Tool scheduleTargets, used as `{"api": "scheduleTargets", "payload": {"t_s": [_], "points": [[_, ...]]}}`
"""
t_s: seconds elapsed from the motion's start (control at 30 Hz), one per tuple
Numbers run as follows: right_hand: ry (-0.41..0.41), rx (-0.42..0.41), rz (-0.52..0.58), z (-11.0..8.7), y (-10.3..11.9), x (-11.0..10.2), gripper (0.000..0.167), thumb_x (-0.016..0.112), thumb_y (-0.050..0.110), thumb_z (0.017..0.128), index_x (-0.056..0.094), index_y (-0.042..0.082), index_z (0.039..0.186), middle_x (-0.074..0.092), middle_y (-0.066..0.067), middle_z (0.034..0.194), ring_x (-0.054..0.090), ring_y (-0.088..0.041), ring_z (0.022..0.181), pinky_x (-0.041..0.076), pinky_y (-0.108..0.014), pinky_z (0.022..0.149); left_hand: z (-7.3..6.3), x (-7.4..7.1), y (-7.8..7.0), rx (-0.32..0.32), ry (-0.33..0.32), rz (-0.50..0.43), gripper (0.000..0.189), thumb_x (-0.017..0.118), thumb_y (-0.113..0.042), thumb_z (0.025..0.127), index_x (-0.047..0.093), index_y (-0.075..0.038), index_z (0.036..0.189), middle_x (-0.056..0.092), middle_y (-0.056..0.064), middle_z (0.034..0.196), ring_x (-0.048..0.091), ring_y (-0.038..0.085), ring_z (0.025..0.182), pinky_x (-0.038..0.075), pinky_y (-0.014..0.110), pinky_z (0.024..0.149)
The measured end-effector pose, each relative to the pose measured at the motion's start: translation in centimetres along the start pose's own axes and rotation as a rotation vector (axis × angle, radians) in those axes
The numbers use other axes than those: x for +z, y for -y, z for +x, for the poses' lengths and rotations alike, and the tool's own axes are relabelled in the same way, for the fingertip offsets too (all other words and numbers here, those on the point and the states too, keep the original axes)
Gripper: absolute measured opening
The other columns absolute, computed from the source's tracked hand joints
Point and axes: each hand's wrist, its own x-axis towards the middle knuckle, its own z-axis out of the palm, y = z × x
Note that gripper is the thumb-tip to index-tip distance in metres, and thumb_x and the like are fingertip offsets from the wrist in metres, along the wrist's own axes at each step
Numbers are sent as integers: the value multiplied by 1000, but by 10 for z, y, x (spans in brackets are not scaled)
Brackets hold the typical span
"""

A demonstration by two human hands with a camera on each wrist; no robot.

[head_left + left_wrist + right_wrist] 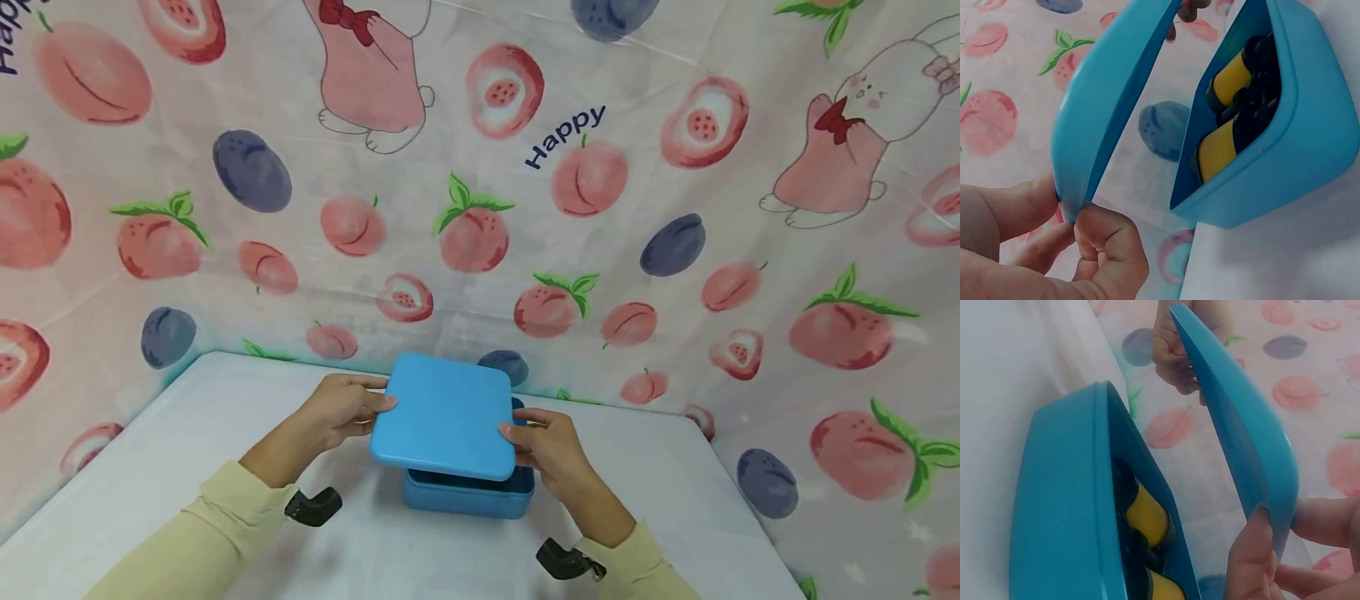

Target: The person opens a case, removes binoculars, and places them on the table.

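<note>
Left hand (339,410), right hand (553,442) — blue lid (446,417) held between.

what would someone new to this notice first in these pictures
Probably the blue lid, pinched at opposite edges by the left hand and right hand, apart from the open blue box on the white table. Next come yellow-and-black contents inside that box, and the cloth behind, printed with fruit and rabbits.

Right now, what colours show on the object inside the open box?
The object is yellow and black, clearest in the left wrist view.
</note>
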Motion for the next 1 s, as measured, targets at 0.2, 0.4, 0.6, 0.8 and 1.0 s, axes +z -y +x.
{"api": "scheduleTargets", "payload": {"t_s": [0.2,0.4,0.6,0.8,1.0], "points": [[10,-10,9,-2,0,4,47,77,13,94,64,-4,136,68,-11,96,68,-15,72,61,-29,67,-2,-7,1,-2,17,-8,61,73,-10,97,48,5,151,74,12,121,74,14,89,62,32,81],[26,-17,32,-2,2,8,47,76,11,94,64,-4,137,67,-10,98,68,-14,71,60,-28,67,-4,-14,1,-4,19,0,63,74,-10,96,47,5,152,72,15,126,74,16,90,63,35,82],[41,-23,62,-3,2,15,46,76,9,94,65,-5,135,68,-8,97,67,-12,70,60,-27,66,-6,-23,-1,0,21,13,63,74,-11,97,48,4,152,74,9,119,73,15,89,63,33,82],[67,-28,70,-4,5,22,47,76,9,94,63,-6,136,68,-7,94,66,-14,69,60,-27,65,-10,-31,-4,5,35,18,65,73,-10,97,45,6,154,74,7,117,73,14,89,63,34,82],[90,-28,91,-2,6,28,47,76,10,94,63,-5,137,68,-4,91,64,-13,71,59,-27,67,-15,-38,-8,11,42,22,69,72,-10,97,40,6,156,73,5,117,73,14,89,62,32,81]]}}
